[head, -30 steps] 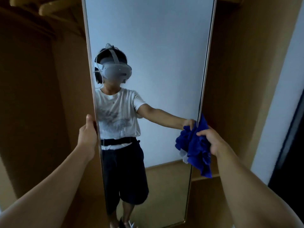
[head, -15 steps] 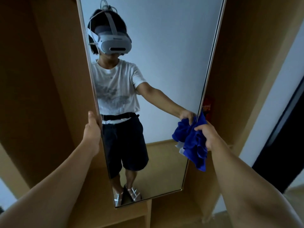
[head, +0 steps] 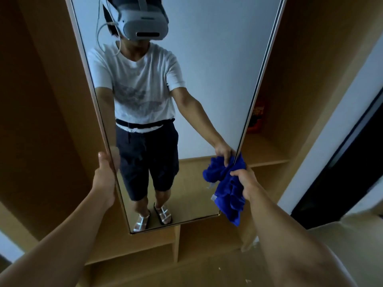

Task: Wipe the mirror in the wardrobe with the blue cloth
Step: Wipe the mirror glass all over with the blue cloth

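Observation:
A tall framed mirror [head: 217, 79] stands in the wooden wardrobe and reflects a person in a white shirt and dark shorts. My left hand [head: 104, 177] grips the mirror's left edge low down, thumb along the frame. My right hand [head: 246, 181] holds a bunched blue cloth [head: 230, 193] against the mirror's right edge near the bottom corner. Part of the cloth hangs below my hand, and its reflection shows in the glass beside it.
Wooden wardrobe walls flank the mirror on both sides. A shelf [head: 267, 158] behind the right edge carries a red and black box [head: 256, 117]. Low compartments [head: 178, 243] lie under the mirror. A dark doorway [head: 348, 172] is at the right.
The view has tilted down, so the mirror's bottom edge and the floor now show. Both hands have slid lower along the mirror's edges, the right one taking the cloth with it.

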Demonstrator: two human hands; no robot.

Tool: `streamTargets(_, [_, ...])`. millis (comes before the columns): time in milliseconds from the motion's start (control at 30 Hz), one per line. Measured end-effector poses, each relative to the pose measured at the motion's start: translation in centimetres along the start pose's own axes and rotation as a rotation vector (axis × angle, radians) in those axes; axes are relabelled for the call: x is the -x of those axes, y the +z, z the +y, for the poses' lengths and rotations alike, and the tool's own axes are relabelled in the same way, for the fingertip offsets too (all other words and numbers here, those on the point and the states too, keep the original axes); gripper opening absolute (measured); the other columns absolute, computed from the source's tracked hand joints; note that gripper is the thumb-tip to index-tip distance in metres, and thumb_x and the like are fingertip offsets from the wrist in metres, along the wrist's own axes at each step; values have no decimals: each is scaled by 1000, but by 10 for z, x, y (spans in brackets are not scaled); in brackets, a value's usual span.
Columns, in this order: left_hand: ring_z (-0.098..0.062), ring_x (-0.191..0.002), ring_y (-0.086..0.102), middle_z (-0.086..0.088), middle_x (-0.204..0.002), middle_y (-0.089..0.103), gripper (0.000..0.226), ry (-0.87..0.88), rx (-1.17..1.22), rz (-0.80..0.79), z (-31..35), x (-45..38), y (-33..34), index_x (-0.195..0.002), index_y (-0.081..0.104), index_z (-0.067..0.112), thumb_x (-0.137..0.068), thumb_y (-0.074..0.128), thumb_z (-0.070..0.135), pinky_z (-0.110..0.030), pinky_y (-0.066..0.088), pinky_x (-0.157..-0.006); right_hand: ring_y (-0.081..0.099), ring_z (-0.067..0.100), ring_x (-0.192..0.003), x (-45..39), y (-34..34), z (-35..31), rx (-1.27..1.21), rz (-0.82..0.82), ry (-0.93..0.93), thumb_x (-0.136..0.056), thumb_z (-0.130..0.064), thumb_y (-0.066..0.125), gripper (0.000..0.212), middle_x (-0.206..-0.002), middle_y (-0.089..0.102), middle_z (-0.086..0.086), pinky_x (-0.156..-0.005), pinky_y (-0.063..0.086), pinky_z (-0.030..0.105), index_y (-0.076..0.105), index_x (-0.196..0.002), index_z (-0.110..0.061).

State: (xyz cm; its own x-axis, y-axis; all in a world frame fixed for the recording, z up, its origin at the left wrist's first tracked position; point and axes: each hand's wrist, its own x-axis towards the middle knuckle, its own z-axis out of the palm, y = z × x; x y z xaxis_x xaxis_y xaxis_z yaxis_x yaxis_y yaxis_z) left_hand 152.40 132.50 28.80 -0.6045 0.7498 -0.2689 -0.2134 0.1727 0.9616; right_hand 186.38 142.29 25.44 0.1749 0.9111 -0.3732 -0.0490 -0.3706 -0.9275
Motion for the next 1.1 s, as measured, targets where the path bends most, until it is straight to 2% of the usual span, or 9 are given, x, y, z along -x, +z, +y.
streamTargets(133, [-25, -136, 36, -10, -146, 43, 73, -101, 30, 16, -43, 1, -3, -144, 35, 9, -96, 20, 61, -36, 23, -112, 60, 34, -103, -15, -5, 31, 29, -14, 54, -81, 0, 59, 61, -118, 61, 11, -94, 48, 51, 46, -137, -22])
streamTargets(300, [-31, -132, 41, -15, -142, 46, 72, -178, -64, 83, -91, -8, -2, -143, 39, 10, -95, 23, 62, -46, 27, -113, 61, 33, -101, -30, -4, 65, 35, -26, 64, -84, 2, 56, 57, -117, 62, 12, -87, 51, 44, 47, -135, -23])
streamTargets(433, [-33, -134, 38, -19, -144, 43, 72, -198, -71, 144, -119, -15, 4, -145, 34, 5, -97, 21, 58, -42, 27, -113, 60, 32, -101, -44, -4, 95, 44, -25, 95, -85, 1, 56, 56, -116, 62, 11, -88, 50, 44, 48, -134, -25])
streamTargets(600, [-30, -134, 38, -15, -144, 44, 63, -168, 40, 279, -139, -15, 20, -146, 33, 11, -99, 21, 51, -38, 27, -111, 59, 32, -102, -60, 0, 137, -5, -6, 155, -86, -4, 58, 51, -116, 61, 10, -92, 48, 47, 49, -131, -26])
streamTargets(700, [-27, -130, 43, -11, -140, 49, 60, -125, 126, 337, -143, -16, 27, -144, 37, 14, -99, 22, 50, -36, 31, -109, 60, 35, -102, -66, -1, 171, -191, 42, 261, -86, -10, 59, 44, -115, 62, 13, -91, 48, 49, 52, -128, -22])
streamTargets(833, [-24, -125, 49, -9, -135, 53, 60, -88, 178, 391, -149, -19, 31, -141, 40, 12, -99, 23, 52, -33, 35, -106, 57, 34, -98, -58, 1, 210, -653, 36, 334, -97, -20, 46, 27, -109, 61, 12, -99, 39, 53, 53, -123, -21])
streamTargets(967, [-29, -123, 52, -13, -131, 56, 61, -57, 200, 420, -155, -25, 32, -137, 43, 10, -98, 23, 53, -37, 37, -107, 56, 35, -104, -55, 19, 232, -949, -15, 312, -98, -29, 43, 38, -121, 58, 12, -90, 41, 54, 49, -135, -25])
streamTargets(1033, [-24, -122, 51, -10, -131, 56, 60, -41, 201, 423, -156, -28, 33, -138, 42, 10, -99, 23, 51, -31, 36, -104, 56, 38, -111, -54, 30, 240, -964, -35, 325, -90, -34, 52, 46, -125, 60, 14, -88, 44, 54, 50, -136, -24])
streamTargets(1100, [-21, -120, 51, -8, -129, 55, 59, -35, 205, 419, -156, -29, 33, -138, 42, 9, -100, 22, 49, -29, 35, -100, 53, 40, -119, -52, 39, 249, -962, -107, 298, -74, -35, 71, 68, -131, 58, 17, -95, 44, 55, 49, -137, -22])
